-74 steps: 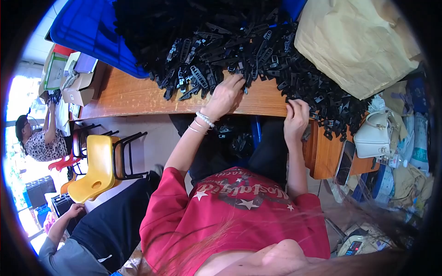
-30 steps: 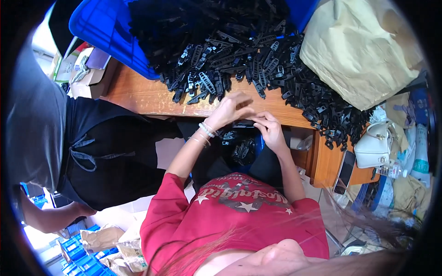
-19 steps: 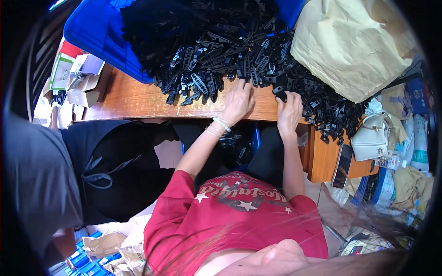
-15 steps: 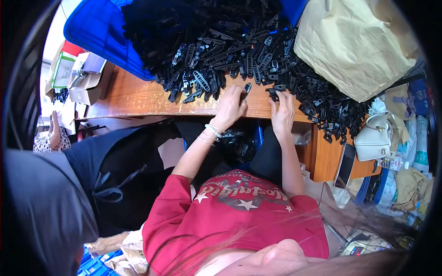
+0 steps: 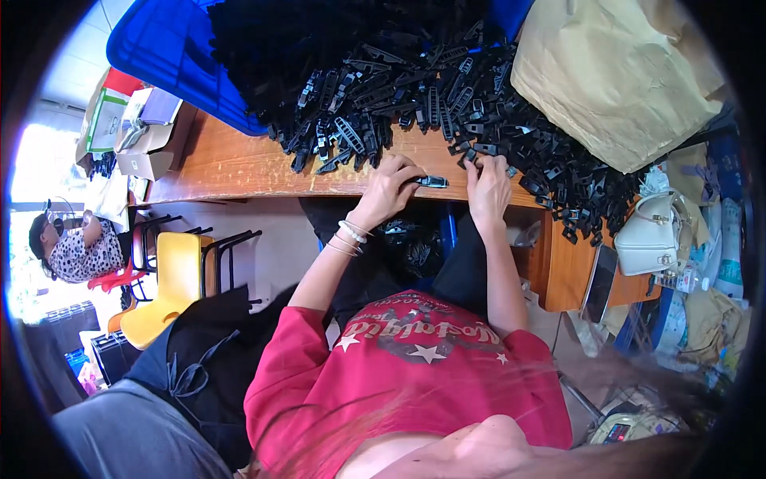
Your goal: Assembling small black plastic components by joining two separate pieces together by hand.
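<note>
My left hand (image 5: 388, 190), with bracelets at its wrist, is closed on one end of a slim black plastic part (image 5: 432, 182). The part lies level over the table's near edge and points right. My right hand (image 5: 488, 193) has its thumb and fingers pinched at a small black plastic clip (image 5: 471, 156), by the edge of a heap of like clips (image 5: 558, 172). Its fingers hide some of that clip. Beyond my left hand spreads a large pile of long, ladder-like black parts (image 5: 351, 136).
A blue bin (image 5: 183, 68) lies tipped on the wooden table (image 5: 239, 164), its black parts spilling out. To the right are a brown paper bag (image 5: 618, 80), a white handbag (image 5: 648, 235) and a phone (image 5: 598, 283). At left, a person (image 5: 84, 247) sits beyond a yellow chair (image 5: 177, 271).
My left hand has turned, and its black part swung from upright to level, pointing right. My right hand stays near the clips. The person standing at left has shifted, exposing the yellow chair.
</note>
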The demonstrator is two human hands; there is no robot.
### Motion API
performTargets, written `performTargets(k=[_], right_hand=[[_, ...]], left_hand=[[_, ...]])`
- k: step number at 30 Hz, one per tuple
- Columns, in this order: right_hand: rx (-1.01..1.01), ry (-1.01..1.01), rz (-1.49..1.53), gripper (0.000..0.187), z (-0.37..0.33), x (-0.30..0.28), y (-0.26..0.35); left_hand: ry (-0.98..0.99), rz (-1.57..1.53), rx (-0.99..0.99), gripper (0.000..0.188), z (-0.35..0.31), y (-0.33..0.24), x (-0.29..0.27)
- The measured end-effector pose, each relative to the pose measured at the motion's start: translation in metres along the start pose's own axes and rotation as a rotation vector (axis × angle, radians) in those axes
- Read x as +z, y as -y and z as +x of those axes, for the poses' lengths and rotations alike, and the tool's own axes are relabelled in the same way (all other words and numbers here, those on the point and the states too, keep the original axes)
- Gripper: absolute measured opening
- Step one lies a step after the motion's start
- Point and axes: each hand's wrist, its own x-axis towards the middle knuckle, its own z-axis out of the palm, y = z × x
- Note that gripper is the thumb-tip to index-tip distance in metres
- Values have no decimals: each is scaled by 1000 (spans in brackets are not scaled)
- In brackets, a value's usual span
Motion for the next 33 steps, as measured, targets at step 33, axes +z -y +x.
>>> performTargets(k=[33], right_hand=[[-234,382,700,17,-19,-8,0]], left_hand=[[-192,102,15,34,-2,3,-21]])
